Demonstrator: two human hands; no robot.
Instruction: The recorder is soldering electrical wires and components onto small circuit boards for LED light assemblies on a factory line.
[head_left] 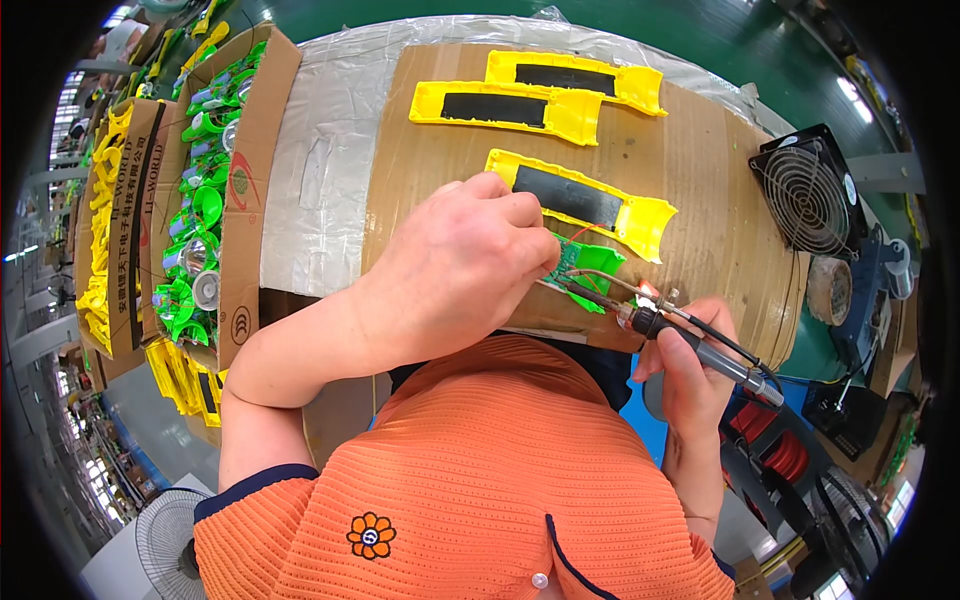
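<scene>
My right hand (692, 362) is wrapped round a soldering iron (690, 345) with a dark handle and a thin metal feed tube (612, 276) along it. The iron's tip points left at a small green circuit board (566, 256), which lies in a bright green plastic housing (600, 263). Over the board's left end, my left hand (480, 245) is closed in a pinch; whatever its fingertips hold is hidden. A thin red wire rises by the board. Just beyond, a yellow plastic shell (650, 215) with a black panel lies partly behind my left hand.
Two more yellow shells (575, 118) (640, 88) lie farther back on the cardboard (700, 160). A carton (275, 120) of green lamp parts and another carton (128, 240) of yellow shells stand at the left. A black fan (808, 195) and a blue device (862, 300) stand at the right.
</scene>
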